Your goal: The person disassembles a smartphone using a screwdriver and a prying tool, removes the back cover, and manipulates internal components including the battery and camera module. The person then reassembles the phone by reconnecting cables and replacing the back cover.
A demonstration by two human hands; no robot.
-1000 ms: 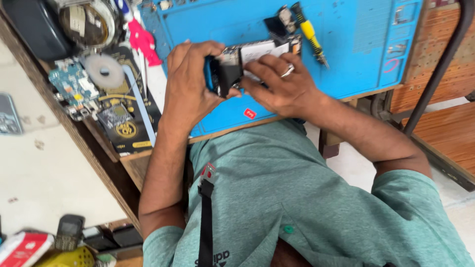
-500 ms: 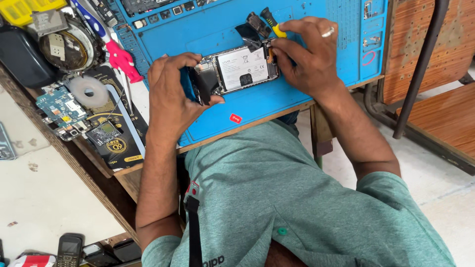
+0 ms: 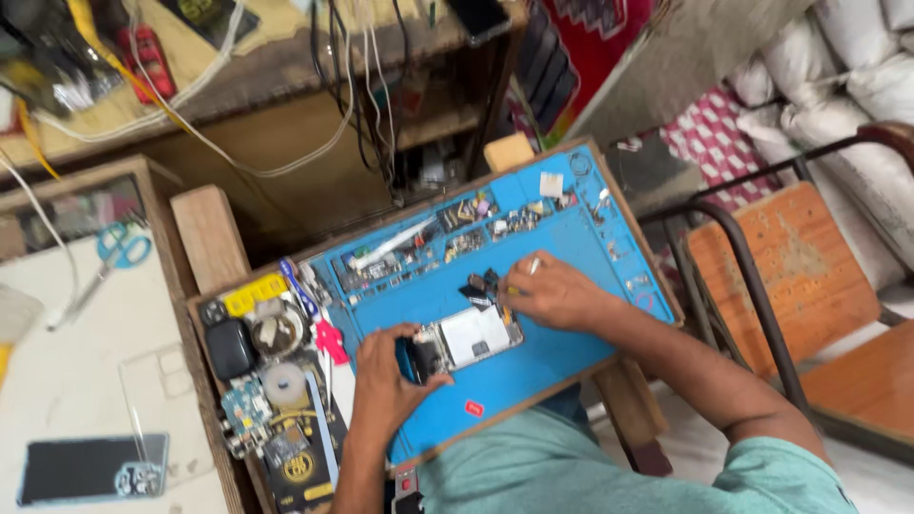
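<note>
Both hands sit on our blue mat [image 3: 533, 371]. That mat covers a small wooden bench [image 3: 205, 238], its top trays full of tiny parts. Circuit boards, a tape roll [image 3: 283, 382] and a black case [image 3: 229, 349] lie left of the mat. Beyond the bench, cables hang off a wooden shelf; an orange chair [image 3: 800, 276] stands to the right, a white counter with blue scissors [image 3: 122, 247] to the left. Our forearms come in from the bottom edge, right elbow bent. Left hand [image 3: 386, 376] is clamped on the left end of the opened phone [image 3: 465, 340], lying flat mid-mat. Right hand [image 3: 555, 295] is curled at the phone's upper right corner, fingers pinched on a small yellow-handled tool [image 3: 508, 305]; grip detail is too small to tell.
</note>
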